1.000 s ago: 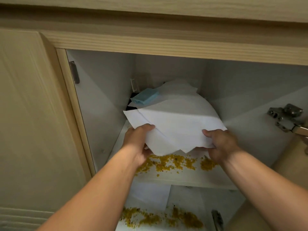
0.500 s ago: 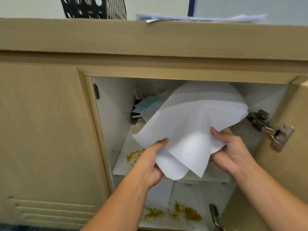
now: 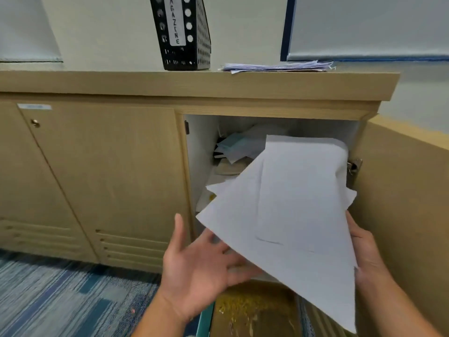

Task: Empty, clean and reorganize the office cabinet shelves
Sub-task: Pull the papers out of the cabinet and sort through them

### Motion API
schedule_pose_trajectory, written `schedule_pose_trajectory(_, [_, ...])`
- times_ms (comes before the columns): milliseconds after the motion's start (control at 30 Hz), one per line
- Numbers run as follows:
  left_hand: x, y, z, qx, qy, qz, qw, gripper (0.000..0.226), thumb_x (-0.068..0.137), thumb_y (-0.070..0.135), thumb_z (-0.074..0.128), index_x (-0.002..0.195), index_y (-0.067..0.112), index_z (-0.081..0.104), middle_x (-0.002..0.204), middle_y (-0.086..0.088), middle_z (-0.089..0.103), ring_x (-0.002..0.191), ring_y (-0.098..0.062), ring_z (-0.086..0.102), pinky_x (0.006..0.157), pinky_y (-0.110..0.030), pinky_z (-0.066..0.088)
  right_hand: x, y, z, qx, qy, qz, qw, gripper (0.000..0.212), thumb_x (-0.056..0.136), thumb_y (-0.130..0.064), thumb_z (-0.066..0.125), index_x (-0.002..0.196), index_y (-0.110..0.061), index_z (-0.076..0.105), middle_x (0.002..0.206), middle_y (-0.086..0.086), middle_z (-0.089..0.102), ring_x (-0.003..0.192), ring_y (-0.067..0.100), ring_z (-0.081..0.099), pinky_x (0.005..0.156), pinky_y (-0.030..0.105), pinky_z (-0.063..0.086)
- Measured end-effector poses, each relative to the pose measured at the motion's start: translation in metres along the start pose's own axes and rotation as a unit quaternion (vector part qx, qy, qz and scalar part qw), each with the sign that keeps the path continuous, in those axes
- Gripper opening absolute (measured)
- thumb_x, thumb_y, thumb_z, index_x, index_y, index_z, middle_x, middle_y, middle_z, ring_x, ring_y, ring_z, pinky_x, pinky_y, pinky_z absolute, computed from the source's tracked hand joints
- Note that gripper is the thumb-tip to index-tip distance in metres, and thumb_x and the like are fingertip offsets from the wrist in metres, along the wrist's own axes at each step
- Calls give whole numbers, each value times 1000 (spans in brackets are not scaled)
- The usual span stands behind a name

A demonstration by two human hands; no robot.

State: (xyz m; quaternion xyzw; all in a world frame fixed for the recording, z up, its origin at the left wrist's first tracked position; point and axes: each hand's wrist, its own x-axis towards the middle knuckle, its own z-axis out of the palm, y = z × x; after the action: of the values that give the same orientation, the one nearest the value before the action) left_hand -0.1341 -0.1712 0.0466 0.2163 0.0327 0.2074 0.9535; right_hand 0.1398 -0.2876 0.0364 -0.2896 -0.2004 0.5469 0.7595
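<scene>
A loose sheaf of white paper sheets (image 3: 286, 215) hangs out of the open compartment of the wooden cabinet (image 3: 267, 107). My right hand (image 3: 364, 254) grips the sheaf at its right edge. My left hand (image 3: 201, 266) is under its lower left corner, palm up and fingers spread, blurred; contact with the paper is unclear. Deeper on the shelf lie more papers and a light blue item (image 3: 233, 144). Yellow crumbs (image 3: 243, 305) lie scattered below the sheaf.
A black perforated magazine file (image 3: 182, 32) and a flat paper stack (image 3: 277, 66) stand on the cabinet top. The cabinet door (image 3: 401, 203) stands open at right, with a metal hinge (image 3: 353, 167). Closed doors (image 3: 109, 178) fill the left; striped blue carpet (image 3: 60, 300) covers the floor.
The sheaf has come out of the shelf toward me and tilted down. My left hand let go of its left edge and opened beneath it. The view pulled back, showing the cabinet top.
</scene>
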Motion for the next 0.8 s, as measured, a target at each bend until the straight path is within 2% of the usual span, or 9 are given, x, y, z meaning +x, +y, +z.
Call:
schedule_pose_trajectory(133, [-9,-25,12,-1,81,-19,997,82,77,72,55,140,20,55,141,-25,53,126,-54,49,108,-70,30,-11,-11,8,-67,29,-27,997,72,70,-14,85,136,-26,60,112,11,68,83,25,72,70,42,61])
schedule_pose_trajectory(233, [-2,-35,23,24,98,-17,995,68,86,67,45,135,23,62,138,-20,58,125,-47,54,103,-65,40,-12,-21,17,-118,59,-58,990,56,86,-11,62,140,-23,54,130,13,65,102,31,70,76,45,62])
schedule_pose_trajectory(300, [5,-35,26,58,99,1,993,62,91,64,42,134,24,62,137,-18,59,123,-41,55,103,-60,41,-12,-26,24,-144,57,-65,986,56,87,-9,60,141,-23,52,134,12,63,115,35,63,79,46,61])
schedule_pose_trajectory(367, [12,-31,29,78,110,18,991,59,93,62,41,133,25,63,135,-16,60,121,-38,56,105,-56,38,-12,-31,32,-154,40,-69,985,53,89,-6,59,140,-21,53,134,13,63,118,37,61,80,44,61])
schedule_pose_trajectory(433, [18,-28,31,66,116,29,991,60,92,64,41,131,25,65,135,-17,60,125,-39,54,109,-55,34,-12,-37,35,-164,34,-76,983,50,92,-4,57,138,-21,55,134,13,63,116,35,62,82,43,61])
schedule_pose_trajectory(567, [21,-28,31,42,116,48,991,64,92,67,41,132,22,64,134,-18,62,120,-41,59,106,-58,38,-12,-47,39,-169,31,-99,980,49,95,-2,55,138,-24,55,132,14,64,114,34,63,85,43,59])
schedule_pose_trajectory(667, [24,-35,33,44,122,49,990,62,92,65,44,125,19,69,132,-21,62,123,-45,56,106,-63,37,-5,-57,41,-166,37,-114,979,51,93,-1,56,140,-22,54,127,15,66,102,29,69,75,40,62])
schedule_pose_trajectory(733, [26,-37,35,43,131,46,989,65,91,65,47,128,14,66,131,-25,61,120,-48,58,99,-64,45,1,-64,47,-171,41,-118,977,53,92,3,54,139,-21,55,120,14,68,92,26,72,68,36,61])
schedule_pose_trajectory(800, [29,-37,36,39,130,46,990,70,90,66,46,132,13,61,130,-25,62,116,-45,61,96,-62,48,7,-69,53,-179,30,-116,977,54,91,4,54,139,-21,55,119,14,69,91,26,72,68,36,61])
